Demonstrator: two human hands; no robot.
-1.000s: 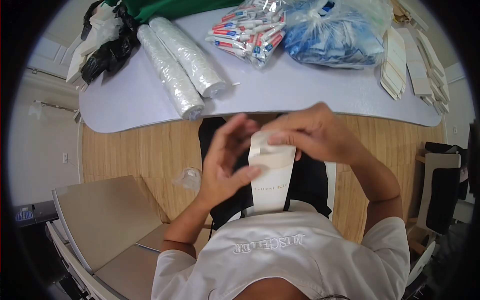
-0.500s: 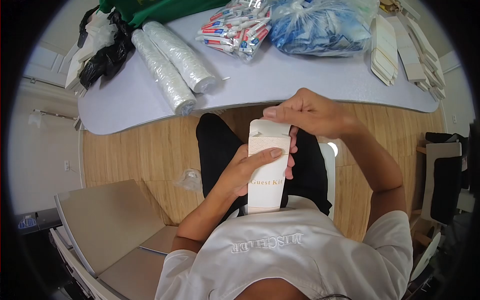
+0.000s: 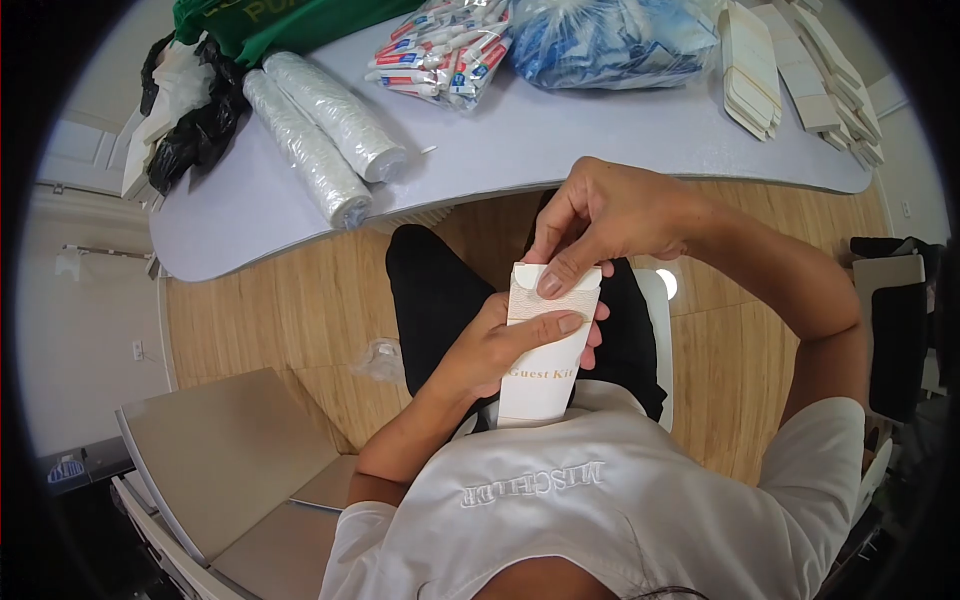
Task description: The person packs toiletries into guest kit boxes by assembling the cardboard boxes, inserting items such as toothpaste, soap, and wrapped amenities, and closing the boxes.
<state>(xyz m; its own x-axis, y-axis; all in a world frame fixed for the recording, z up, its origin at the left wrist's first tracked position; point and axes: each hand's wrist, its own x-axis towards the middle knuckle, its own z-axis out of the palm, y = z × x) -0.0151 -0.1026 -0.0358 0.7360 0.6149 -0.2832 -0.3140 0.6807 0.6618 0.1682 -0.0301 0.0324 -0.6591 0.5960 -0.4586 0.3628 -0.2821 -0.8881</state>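
Observation:
A slim white carton [image 3: 540, 395] printed "Guest Kit" in gold stands upright over my lap, its lower end close to my shirt. My left hand [image 3: 495, 345] is closed round its middle, thumb across the front and fingertips showing at the far edge. At the top end, my right hand [image 3: 622, 215] pinches the folded flap [image 3: 526, 277], with the thumb on the front and the index finger behind the top edge. What the carton holds inside is hidden.
Across the table [image 3: 520, 150] lie two plastic-wrapped rolls [image 3: 318, 130], a bag of small tubes [image 3: 445, 55], a bag of blue packets [image 3: 615, 45], flat white cartons [image 3: 750, 75], a black plastic bag [image 3: 200, 125] and green fabric [image 3: 290, 25]. A chair [image 3: 230, 440] stands at left.
The carton's raised top flap has been folded down over the front by my right hand, whose thumb now presses on it. My left hand keeps its hold. The view has shifted slightly.

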